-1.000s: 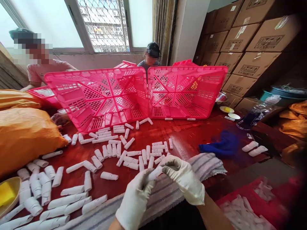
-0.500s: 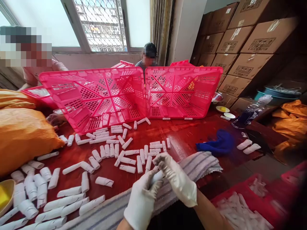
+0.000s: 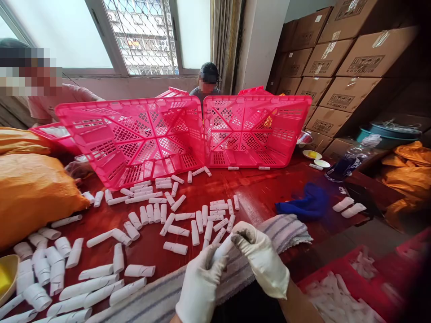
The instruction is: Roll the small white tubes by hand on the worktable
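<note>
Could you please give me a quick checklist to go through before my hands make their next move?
1. White tube secured: ok, left hand around it, right hand at its upper end.
2. Both hands gloved: ok.
3. Tube's inside clear: cannot tell, hidden from this view.
4. Loose white tubes aligned: not ok, they lie at many angles.
5. Blue cloth away from the hands: ok, apart from both.

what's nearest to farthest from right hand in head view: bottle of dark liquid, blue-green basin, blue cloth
1. Blue cloth, ahead and right of the right hand
2. Bottle of dark liquid, farther right
3. Blue-green basin, beyond the bottle
</note>
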A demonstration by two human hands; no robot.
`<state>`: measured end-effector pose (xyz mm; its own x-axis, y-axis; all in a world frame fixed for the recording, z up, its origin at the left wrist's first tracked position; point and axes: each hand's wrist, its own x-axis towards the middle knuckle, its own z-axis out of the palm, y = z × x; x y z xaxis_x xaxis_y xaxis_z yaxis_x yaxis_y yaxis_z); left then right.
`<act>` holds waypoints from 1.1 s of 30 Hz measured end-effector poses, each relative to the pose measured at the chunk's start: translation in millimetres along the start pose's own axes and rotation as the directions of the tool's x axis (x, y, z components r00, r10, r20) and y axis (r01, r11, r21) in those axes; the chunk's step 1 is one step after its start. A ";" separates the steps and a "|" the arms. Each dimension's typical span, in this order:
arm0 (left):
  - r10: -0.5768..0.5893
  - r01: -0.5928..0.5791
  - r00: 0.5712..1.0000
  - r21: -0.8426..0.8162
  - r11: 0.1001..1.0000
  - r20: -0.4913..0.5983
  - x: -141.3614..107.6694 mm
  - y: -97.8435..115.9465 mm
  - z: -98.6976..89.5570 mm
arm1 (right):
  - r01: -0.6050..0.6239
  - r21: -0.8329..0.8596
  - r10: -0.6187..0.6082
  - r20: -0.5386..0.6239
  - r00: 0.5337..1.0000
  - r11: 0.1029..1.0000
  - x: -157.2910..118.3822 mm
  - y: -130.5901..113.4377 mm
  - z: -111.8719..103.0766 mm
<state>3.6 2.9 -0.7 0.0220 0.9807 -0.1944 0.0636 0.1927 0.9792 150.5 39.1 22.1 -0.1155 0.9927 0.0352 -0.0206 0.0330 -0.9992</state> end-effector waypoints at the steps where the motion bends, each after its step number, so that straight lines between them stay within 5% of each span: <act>1: -0.094 0.105 0.991 -0.119 0.987 0.100 -0.6 3.2 0.9 | 0.037 -0.006 -0.037 0.032 0.999 0.999 0.0 -1.6 -0.8; 4: -0.211 0.301 0.932 -0.310 0.902 0.294 -2.5 7.5 4.5 | 0.111 -0.010 -0.110 0.077 0.991 0.994 -1.1 -3.0 -2.2; 8: -0.024 0.026 0.999 -0.092 0.995 0.020 -4.4 2.5 9.8 | 0.057 0.013 -0.056 -0.032 0.998 0.998 -3.4 1.6 -4.5; 10: 0.073 -0.073 0.996 0.003 0.997 -0.054 -5.3 3.0 10.0 | 0.073 -0.003 -0.073 -0.074 0.995 0.997 -5.1 3.5 -6.9; 13: -0.080 0.108 0.985 -0.186 0.977 0.155 -7.2 13.2 8.0 | 0.191 -0.051 -0.190 0.013 0.982 0.980 -8.8 3.5 -9.2; 16: -0.159 0.297 0.905 -0.320 0.899 0.394 -10.8 27.5 10.5 | 0.246 -0.080 -0.234 0.138 0.962 0.966 -15.4 3.2 -8.9; 19: -0.162 0.225 0.898 -0.112 0.968 0.410 -16.6 29.5 15.8 | 0.154 -0.140 -0.145 0.071 0.987 0.978 -29.8 8.8 -20.1; 22: -0.036 -0.032 0.956 0.224 0.974 0.293 -20.7 11.8 0.1 | -0.087 -0.285 0.042 -0.159 0.986 0.955 -52.4 22.9 -59.5; 25: 0.175 -0.181 0.982 0.663 0.726 0.076 -16.4 -9.3 -50.1 | -0.323 -0.582 0.160 -0.313 0.936 0.746 -68.3 37.1 -106.6; 27: 0.181 -0.054 0.983 0.904 0.424 -0.026 -9.0 -14.5 -87.8 | -0.324 -0.740 0.091 -0.337 0.937 0.590 -63.2 40.6 -118.5; 30: 0.155 0.034 0.986 0.985 0.172 -0.062 2.2 -8.7 -118.2 | 0.028 -0.831 -0.163 -0.075 0.984 0.555 -26.0 37.2 -94.5; 33: 0.169 -0.028 0.986 0.983 0.183 -0.004 9.8 0.8 -114.7 | 0.319 -0.860 -0.236 0.240 0.942 0.397 23.5 33.1 -51.6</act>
<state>-110.6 16.5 4.8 0.0290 0.9992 -0.0261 0.9916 -0.0254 0.1271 198.4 69.5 -11.0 -0.3426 0.8991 0.2726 0.8095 0.4297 -0.4000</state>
